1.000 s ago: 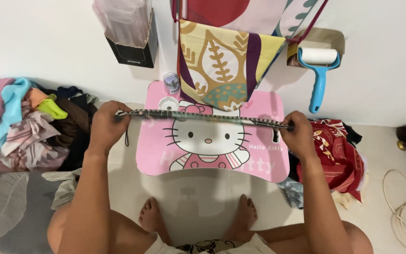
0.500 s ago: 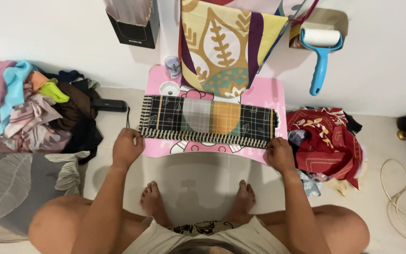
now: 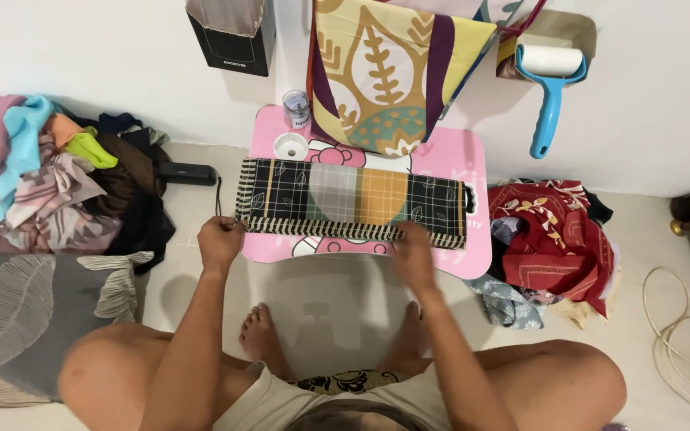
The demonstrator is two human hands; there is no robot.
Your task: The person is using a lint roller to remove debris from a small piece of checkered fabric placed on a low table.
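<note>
A long folded cloth, dark with a grid pattern and grey and orange panels, lies flat across a small pink cartoon-print table. My left hand grips the cloth's near left corner. My right hand lies on the cloth's near striped edge, right of the middle; it is blurred, with fingers flat. My bare feet rest on the floor under the table.
A heap of mixed clothes sits at the left, a red patterned pile at the right. A colourful leaf-print fabric hangs over the table's far edge. A blue lint roller, small jar, black box and white cord are nearby.
The cloth, held stretched in the air a second ago, now lies spread on the table. My right hand has slid left from the cloth's right end toward its middle.
</note>
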